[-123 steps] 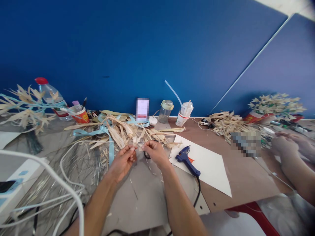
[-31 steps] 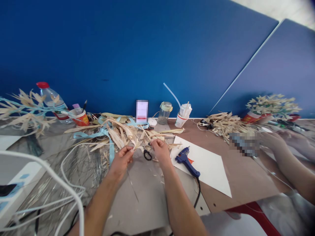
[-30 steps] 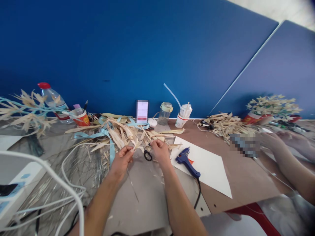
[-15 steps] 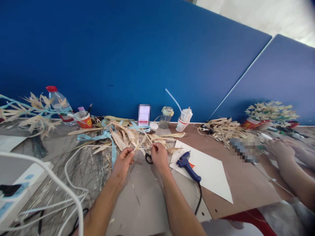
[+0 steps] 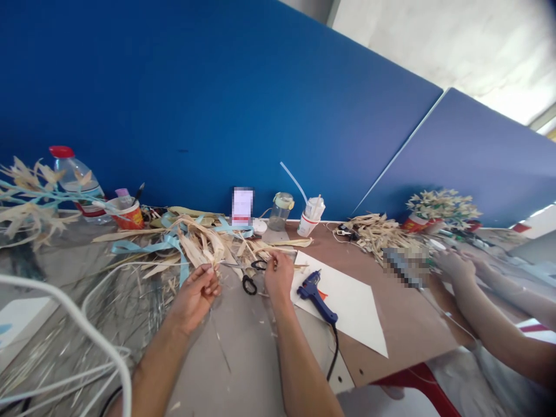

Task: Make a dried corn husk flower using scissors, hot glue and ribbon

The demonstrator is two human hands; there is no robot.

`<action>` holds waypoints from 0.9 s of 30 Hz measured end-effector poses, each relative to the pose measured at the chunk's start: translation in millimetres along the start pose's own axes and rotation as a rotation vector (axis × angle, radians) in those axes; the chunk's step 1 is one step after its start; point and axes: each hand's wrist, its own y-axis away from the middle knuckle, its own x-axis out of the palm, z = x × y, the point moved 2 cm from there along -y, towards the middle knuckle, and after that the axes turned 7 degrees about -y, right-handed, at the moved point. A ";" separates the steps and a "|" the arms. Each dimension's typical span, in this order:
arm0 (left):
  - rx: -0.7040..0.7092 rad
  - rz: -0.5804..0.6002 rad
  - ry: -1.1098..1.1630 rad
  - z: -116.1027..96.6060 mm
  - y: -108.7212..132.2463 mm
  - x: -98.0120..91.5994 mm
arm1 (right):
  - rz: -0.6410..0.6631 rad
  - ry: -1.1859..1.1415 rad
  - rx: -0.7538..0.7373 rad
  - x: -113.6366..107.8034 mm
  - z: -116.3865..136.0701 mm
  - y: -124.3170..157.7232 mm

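Near edge of the table, left side: thick white cable loops across the foreground; white box farther left, cut off by the frame. Loose thin wires spread between there and the left arm.

Mid-table: left hand has thumb and fingertips pinched on a pale husk strip, right at the front of the husk pile. Right hand has fingers curled, just beside the black-handled scissors; can't tell whether it touches them or grips anything. Scissors lie between the hands, blades toward the left hand.

Right of the right hand: blue glue gun on a white sheet, black cord running toward the near edge. Toward the right end: co-worker's hands, blurred-out device beside them, second husk heap behind.

Behind the husk pile, along the far edge, left to right: red-capped bottle, red cup with a pen, phone propped upright, clear jar, white cup with a tilted straw. Blue partition behind everything.
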 end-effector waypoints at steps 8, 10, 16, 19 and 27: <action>0.002 0.028 0.000 0.5 -1.3 -2.2 | 0.150 0.347 0.045 5.1 10.2 9.2; 0.006 0.027 -0.008 1.1 -1.6 -2.8 | 0.225 0.384 0.071 5.5 14.6 10.7; 0.009 -0.010 -0.015 2.2 -1.0 -1.6 | 0.293 0.363 0.140 3.5 21.5 6.3; 0.005 -0.018 -0.035 3.9 -0.7 0.0 | 0.249 0.381 0.087 10.7 16.9 6.6; -0.010 -0.031 -0.085 7.2 -0.2 1.5 | 0.239 0.255 0.042 26.2 5.7 8.0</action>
